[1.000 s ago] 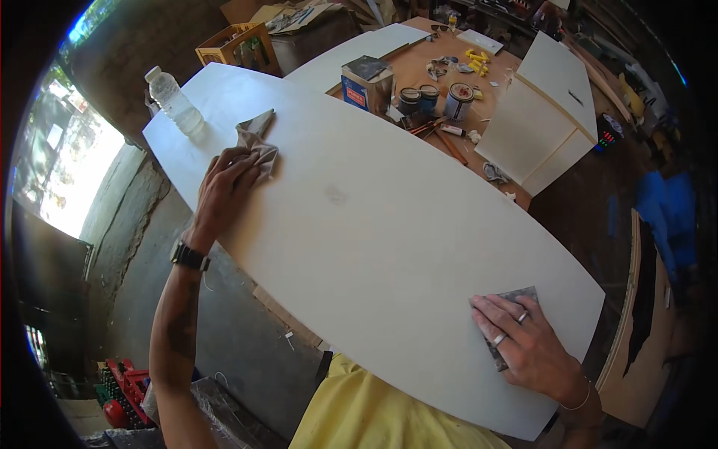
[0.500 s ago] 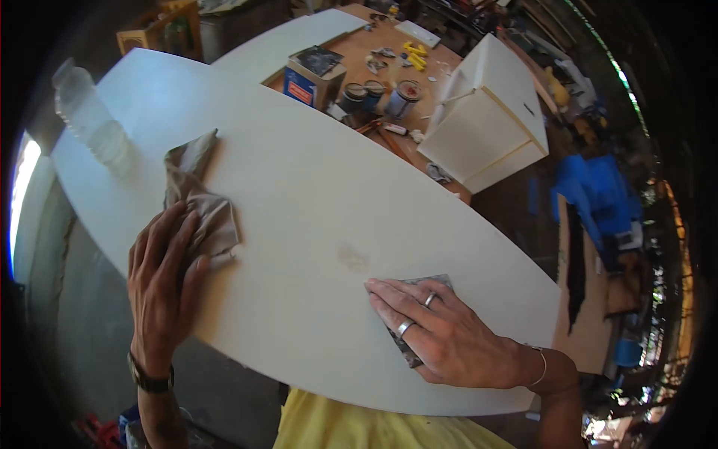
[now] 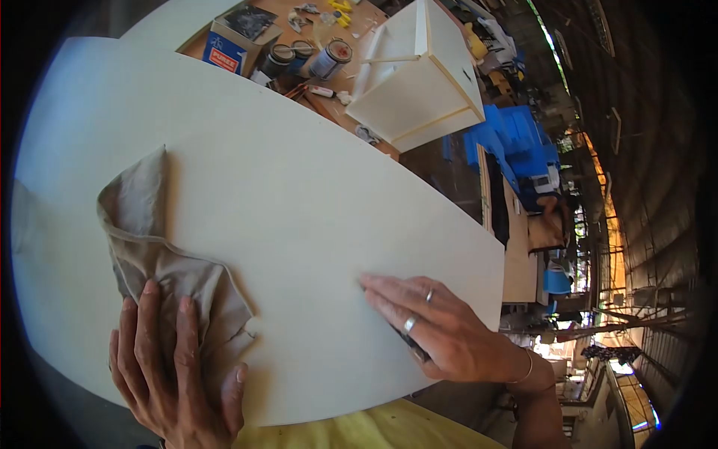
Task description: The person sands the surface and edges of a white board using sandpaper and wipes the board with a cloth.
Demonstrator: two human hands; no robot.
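A large white board (image 3: 299, 194) with curved edges lies in front of me. On its left part is a crumpled grey-beige cloth (image 3: 161, 254). My left hand (image 3: 176, 367) rests on the cloth's lower end with its fingers spread. Two rings show on my right hand (image 3: 441, 329), which lies on the board right of the middle, fingers together and pressed down. A thin dark edge of the sanding sheet (image 3: 410, 343) shows beneath its fingers; the rest of the sheet is hidden.
Beyond the board, a brown table (image 3: 359, 22) holds a blue-and-red box (image 3: 228, 51), several cans and a marker (image 3: 321, 91). A white cabinet-like piece (image 3: 419, 82) stands at its right. Blue material (image 3: 512, 138) and a distant person's arm (image 3: 553, 217) are farther right.
The view has turned to the right and come closer. My right hand has moved from the board's right end toward its middle with the sheet. My left hand stays on the cloth.
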